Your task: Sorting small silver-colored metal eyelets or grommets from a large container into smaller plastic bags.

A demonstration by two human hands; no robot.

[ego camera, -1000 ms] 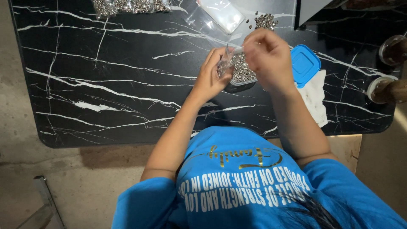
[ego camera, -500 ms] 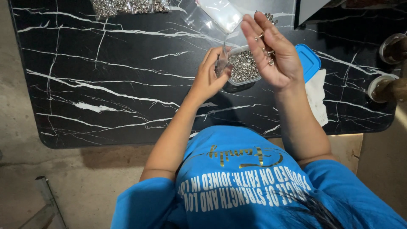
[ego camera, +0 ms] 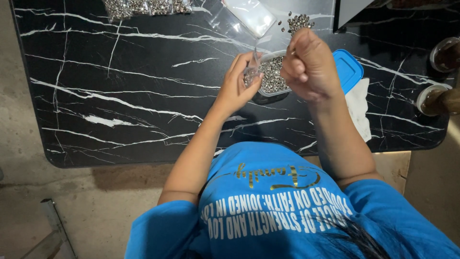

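My left hand [ego camera: 237, 86] pinches a small clear plastic bag [ego camera: 252, 72] by its mouth, just left of a clear tub [ego camera: 273, 79] full of small silver metal pieces. My right hand [ego camera: 311, 64] is curled into a fist over the tub's right side, beside the bag, with its fingers closed around a pinch of the pieces. The tub rests on the black marble-patterned table [ego camera: 143, 96].
A blue lid [ego camera: 349, 69] and a white cloth [ego camera: 359, 108] lie right of the tub. A loose heap of metal pieces [ego camera: 299, 21] and empty clear bags [ego camera: 249, 14] are behind it. Filled bags [ego camera: 143, 5] line the far edge. Two jars [ego camera: 445, 52] stand at the right.
My right hand came up out of the tub, opened palm-up with pieces in it, and has now closed into a fist next to the bag. The left hand stayed put.
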